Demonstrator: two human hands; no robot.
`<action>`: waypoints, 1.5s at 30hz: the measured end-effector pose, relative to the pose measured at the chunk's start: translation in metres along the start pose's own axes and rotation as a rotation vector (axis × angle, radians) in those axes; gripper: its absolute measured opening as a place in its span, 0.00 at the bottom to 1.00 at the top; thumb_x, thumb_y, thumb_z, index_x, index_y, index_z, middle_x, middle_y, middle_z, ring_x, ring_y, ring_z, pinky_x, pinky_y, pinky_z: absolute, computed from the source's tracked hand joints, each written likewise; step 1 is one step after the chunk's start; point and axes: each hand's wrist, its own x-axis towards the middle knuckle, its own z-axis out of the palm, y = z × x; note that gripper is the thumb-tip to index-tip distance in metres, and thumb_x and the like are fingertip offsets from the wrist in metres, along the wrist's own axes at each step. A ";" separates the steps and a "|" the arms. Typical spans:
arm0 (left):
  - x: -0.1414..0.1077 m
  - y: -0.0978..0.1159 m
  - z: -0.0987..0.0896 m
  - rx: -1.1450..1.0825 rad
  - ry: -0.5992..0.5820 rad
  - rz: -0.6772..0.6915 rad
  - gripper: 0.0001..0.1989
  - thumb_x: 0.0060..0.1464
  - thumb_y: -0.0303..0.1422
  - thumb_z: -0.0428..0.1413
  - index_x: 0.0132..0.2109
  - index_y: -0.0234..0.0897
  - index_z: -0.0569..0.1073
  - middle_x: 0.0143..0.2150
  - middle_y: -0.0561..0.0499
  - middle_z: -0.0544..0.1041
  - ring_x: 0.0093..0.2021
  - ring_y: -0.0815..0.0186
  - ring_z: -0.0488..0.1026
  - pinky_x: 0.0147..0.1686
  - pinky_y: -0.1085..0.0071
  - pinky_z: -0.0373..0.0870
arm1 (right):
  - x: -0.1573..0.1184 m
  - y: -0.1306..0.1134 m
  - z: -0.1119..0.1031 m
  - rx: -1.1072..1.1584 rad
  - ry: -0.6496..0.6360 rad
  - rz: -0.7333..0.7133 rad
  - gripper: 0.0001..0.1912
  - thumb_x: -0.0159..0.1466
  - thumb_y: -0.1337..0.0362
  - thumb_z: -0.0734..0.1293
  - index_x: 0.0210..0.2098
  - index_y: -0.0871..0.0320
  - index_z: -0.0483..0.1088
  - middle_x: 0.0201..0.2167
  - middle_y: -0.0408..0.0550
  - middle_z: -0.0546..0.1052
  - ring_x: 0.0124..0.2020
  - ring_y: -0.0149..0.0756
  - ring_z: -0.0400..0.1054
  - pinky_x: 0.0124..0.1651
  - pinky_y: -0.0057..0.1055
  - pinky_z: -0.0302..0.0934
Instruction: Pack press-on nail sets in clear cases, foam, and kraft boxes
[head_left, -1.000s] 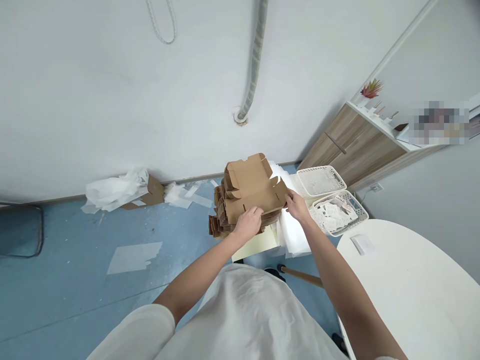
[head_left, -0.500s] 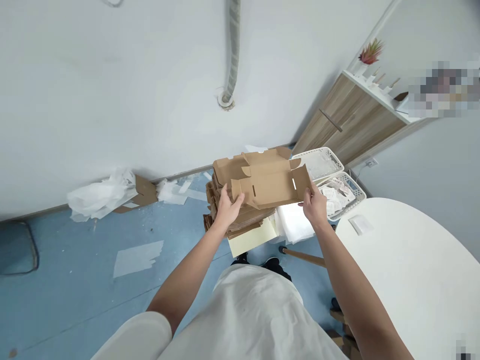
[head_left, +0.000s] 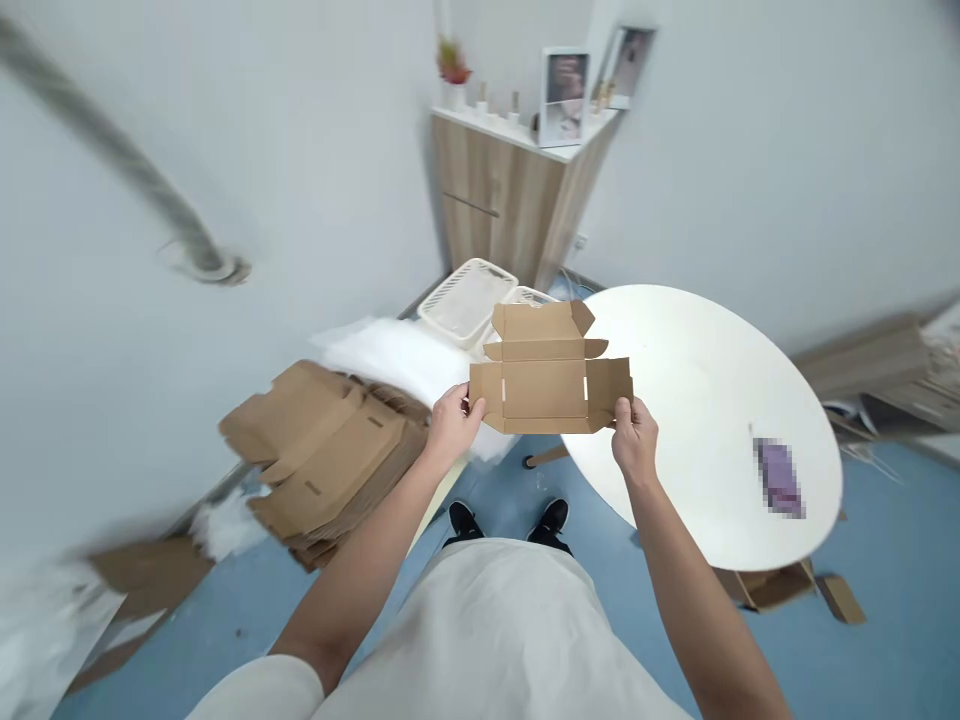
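An unfolded brown cardboard box blank (head_left: pixel 544 388) hangs in the air between my two hands, its flaps and slots spread out. My left hand (head_left: pixel 455 425) pinches its left side flap. At the lower corner of the right flap, my right hand (head_left: pixel 634 432) grips the card between thumb and fingers. To the left of my left hand lies a stack of similar flat cardboard blanks (head_left: pixel 345 460), apart from the one I hold.
A round white table (head_left: pixel 697 400) stands at right with a pixelated purple object (head_left: pixel 780 478) on it. White baskets (head_left: pixel 466 300) and white wrapping (head_left: pixel 390 355) lie behind my hands. A wooden cabinet (head_left: pixel 499 190) fills the corner; cardboard boxes (head_left: pixel 772 587) sit under the table.
The view has turned right, toward the table. Both hands have carried the blank away from above the stack, which now lies to the left. The blank is held more level.
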 end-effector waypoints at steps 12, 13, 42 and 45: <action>0.012 0.104 0.197 0.030 -0.348 0.210 0.29 0.47 0.30 0.52 0.57 0.38 0.54 0.32 0.53 0.69 0.29 0.69 0.68 0.32 0.73 0.65 | 0.000 0.156 -0.169 0.090 0.111 0.283 0.15 0.57 0.57 0.56 0.35 0.59 0.67 0.28 0.45 0.69 0.28 0.32 0.60 0.31 0.29 0.56; 0.012 0.108 0.210 0.052 -0.375 0.217 0.29 0.48 0.30 0.52 0.57 0.38 0.54 0.31 0.53 0.69 0.29 0.69 0.68 0.32 0.72 0.64 | 0.000 0.166 -0.176 0.080 0.097 0.299 0.16 0.57 0.58 0.56 0.38 0.59 0.67 0.30 0.45 0.70 0.29 0.32 0.61 0.31 0.29 0.57; -0.029 0.110 0.297 0.492 -0.691 0.633 0.29 0.42 0.46 0.57 0.51 0.39 0.64 0.53 0.41 0.63 0.56 0.52 0.55 0.54 0.53 0.45 | 0.051 0.260 -0.207 -0.295 -0.090 0.379 0.32 0.53 0.52 0.62 0.55 0.58 0.56 0.52 0.55 0.64 0.53 0.44 0.57 0.54 0.42 0.52; -0.035 0.106 0.304 0.578 -0.821 0.711 0.18 0.45 0.38 0.57 0.44 0.39 0.68 0.45 0.44 0.70 0.51 0.55 0.61 0.54 0.51 0.42 | 0.089 0.260 -0.196 -0.226 -0.212 0.401 0.29 0.54 0.53 0.62 0.53 0.55 0.58 0.51 0.52 0.66 0.51 0.42 0.60 0.51 0.40 0.55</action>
